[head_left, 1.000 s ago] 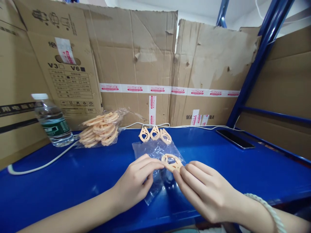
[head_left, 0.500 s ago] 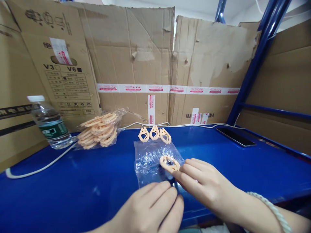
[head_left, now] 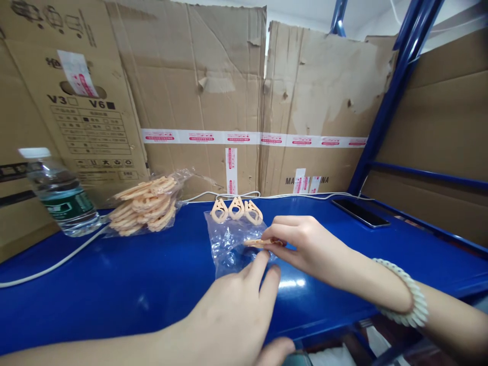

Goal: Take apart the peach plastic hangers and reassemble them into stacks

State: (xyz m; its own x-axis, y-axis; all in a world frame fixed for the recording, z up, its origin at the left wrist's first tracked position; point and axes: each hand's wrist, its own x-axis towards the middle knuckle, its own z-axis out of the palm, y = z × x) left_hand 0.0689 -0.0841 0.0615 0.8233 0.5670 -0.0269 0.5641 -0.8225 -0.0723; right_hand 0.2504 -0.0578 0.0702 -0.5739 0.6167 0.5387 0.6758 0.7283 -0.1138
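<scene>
Pinching one end of a peach piece (head_left: pixel 253 243), the right hand (head_left: pixel 305 244) has its thumb and fingers closed on it. The piece is up over a clear bag (head_left: pixel 224 246), with its thin edge facing us. Its free end pokes out to the left, maybe so the other hand can get at it. The left hand (head_left: pixel 229 310) is open, with its fingers apart and one fingertip right by the piece. I can't tell if they touch.

Three more pieces (head_left: pixel 236 218) stand in a row at the far edge of the bag, perhaps to be out of the way. I can't tell if the bag lies over or under them. A full pack (head_left: pixel 143 206) sits to the left, by a bottle (head_left: pixel 63 208). A phone (head_left: pixel 360 212) lies flat at the right of the blue table (head_left: pixel 114 290), well apart from the hands, maybe to leave them room.
</scene>
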